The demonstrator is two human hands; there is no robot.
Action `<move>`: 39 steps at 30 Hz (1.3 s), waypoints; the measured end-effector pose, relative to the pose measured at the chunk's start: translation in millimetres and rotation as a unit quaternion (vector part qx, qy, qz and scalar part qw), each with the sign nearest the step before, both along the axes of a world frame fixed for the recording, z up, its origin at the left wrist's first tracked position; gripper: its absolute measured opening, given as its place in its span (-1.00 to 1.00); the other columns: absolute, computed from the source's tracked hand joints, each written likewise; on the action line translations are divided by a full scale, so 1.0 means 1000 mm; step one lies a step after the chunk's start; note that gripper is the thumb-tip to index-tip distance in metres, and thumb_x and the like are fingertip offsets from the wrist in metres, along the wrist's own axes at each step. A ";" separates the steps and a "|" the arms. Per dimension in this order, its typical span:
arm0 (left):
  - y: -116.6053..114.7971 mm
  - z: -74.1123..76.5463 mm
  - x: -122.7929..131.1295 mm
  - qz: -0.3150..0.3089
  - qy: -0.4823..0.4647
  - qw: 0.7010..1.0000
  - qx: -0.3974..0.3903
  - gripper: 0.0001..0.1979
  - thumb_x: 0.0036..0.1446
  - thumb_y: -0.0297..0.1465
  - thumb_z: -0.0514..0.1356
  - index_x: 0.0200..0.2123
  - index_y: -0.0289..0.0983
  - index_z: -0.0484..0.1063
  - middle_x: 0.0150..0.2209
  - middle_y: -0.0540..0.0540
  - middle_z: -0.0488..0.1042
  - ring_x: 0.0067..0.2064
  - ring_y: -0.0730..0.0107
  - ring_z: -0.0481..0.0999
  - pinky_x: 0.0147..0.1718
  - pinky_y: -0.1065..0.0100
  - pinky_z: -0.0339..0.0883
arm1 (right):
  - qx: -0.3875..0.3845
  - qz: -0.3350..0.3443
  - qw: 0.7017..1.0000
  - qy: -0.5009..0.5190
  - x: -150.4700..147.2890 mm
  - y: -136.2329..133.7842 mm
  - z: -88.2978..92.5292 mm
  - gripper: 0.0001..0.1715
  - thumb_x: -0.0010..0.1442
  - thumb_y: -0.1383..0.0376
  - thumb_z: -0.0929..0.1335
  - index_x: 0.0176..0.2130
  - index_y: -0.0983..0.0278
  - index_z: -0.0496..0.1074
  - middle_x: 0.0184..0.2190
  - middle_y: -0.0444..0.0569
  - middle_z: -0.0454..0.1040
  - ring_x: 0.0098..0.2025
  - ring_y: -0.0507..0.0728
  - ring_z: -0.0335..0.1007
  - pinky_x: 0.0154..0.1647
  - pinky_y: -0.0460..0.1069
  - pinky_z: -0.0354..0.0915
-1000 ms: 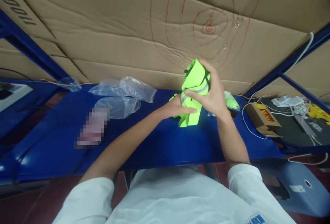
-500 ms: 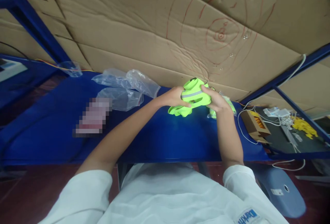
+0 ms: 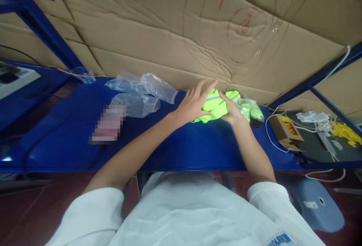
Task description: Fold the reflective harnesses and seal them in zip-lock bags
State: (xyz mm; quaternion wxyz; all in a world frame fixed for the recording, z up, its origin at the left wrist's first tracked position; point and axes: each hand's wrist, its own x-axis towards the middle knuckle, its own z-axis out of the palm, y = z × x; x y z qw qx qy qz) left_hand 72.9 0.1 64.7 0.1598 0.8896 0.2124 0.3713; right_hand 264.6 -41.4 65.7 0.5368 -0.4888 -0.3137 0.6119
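A bunched neon-yellow reflective strap or vest [image 3: 215, 106] with a grey stripe is held over the blue table [image 3: 181, 148]. My right hand [image 3: 233, 111] grips its right side, thumb on top. My left hand [image 3: 195, 102] lies along its left side with the fingers lifted and spread, the thumb by its lower edge. Just right of my right hand, a clear bag with neon-yellow material [image 3: 251, 109] rests on the table. The fingertips of my right hand are hidden behind the fabric.
Several clear plastic bags [image 3: 135, 104] lie at the back left, near a clear plastic cup [image 3: 85, 75]. A blurred-out pinkish item [image 3: 109, 123] lies before them. To the right stand an open cardboard box [image 3: 285, 132] and yellow pieces [image 3: 346, 132]. A cardboard wall [image 3: 141, 38] closes the back.
My left hand has opened, its fingers rising off the neon fabric and spreading. The fabric looks more bunched together. My right hand keeps its hold. The view has shifted slightly.
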 end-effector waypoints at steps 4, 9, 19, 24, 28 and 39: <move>-0.023 -0.014 -0.006 -0.089 0.112 0.976 0.167 0.01 -0.06 -0.64 0.48 0.43 -0.08 0.23 0.52 -0.31 0.08 0.54 -0.21 0.07 0.49 -0.24 -0.15 | -0.065 0.011 0.997 0.034 -0.014 -0.017 -0.025 -0.65 0.42 0.05 0.30 -0.14 0.24 0.51 -0.31 -0.01 0.69 -0.16 0.22 0.68 -0.08 0.11 0.60; -0.026 -0.044 -0.025 -0.062 0.140 0.983 0.102 -0.34 0.12 -0.42 0.43 0.29 -0.12 0.44 0.35 -0.27 0.42 0.38 -0.12 0.40 0.37 -0.07 0.20 | -0.060 0.069 0.995 0.042 -0.033 -0.035 -0.034 -0.50 0.40 -0.13 0.31 -0.16 0.23 0.51 -0.33 -0.03 0.66 -0.20 0.20 0.67 -0.16 0.08 0.60; -0.022 -0.045 -0.039 0.180 -0.072 0.979 -0.065 -0.54 0.27 -0.15 0.27 0.17 -0.21 0.49 0.11 -0.19 0.61 0.16 0.10 0.59 0.23 0.20 0.37 | 0.188 0.031 0.951 -0.242 -0.077 -0.061 -0.061 0.00 0.17 -0.18 0.49 0.39 0.13 0.21 0.19 0.06 0.52 0.24 0.29 0.46 0.37 0.26 0.33; -0.021 -0.039 -0.044 0.196 -0.096 0.973 -0.080 -0.58 0.22 -0.16 0.29 0.09 -0.21 0.49 0.34 -0.24 0.42 0.25 0.04 0.51 0.25 0.15 0.35 | 0.236 -0.007 0.927 -0.293 -0.074 -0.062 -0.060 -0.45 0.31 -0.08 0.41 0.16 0.11 0.36 -0.14 -0.08 0.56 -0.26 0.13 0.49 -0.05 0.10 0.51; -0.013 -0.042 -0.042 0.118 -0.120 0.960 -0.225 -0.61 0.24 -0.09 0.24 -0.04 -0.26 0.50 -0.11 -0.14 0.63 -0.11 0.23 0.60 -0.07 0.28 0.46 | 0.260 0.013 0.920 -0.295 -0.059 -0.053 -0.052 -0.47 0.36 -0.12 0.34 0.15 0.10 0.38 -0.14 -0.05 0.52 -0.19 0.16 0.50 -0.04 0.10 0.49; -0.035 -0.046 -0.013 0.051 -0.260 0.875 -0.406 -0.57 0.24 -0.06 0.24 0.07 -0.16 0.43 -0.13 -0.05 0.54 -0.27 0.41 0.50 -0.30 0.41 0.42 | 0.335 -0.167 0.758 -0.534 -0.063 -0.060 -0.054 -0.50 0.55 0.11 0.08 0.18 0.13 0.45 -0.02 0.11 0.48 0.04 0.25 0.48 0.13 0.17 0.43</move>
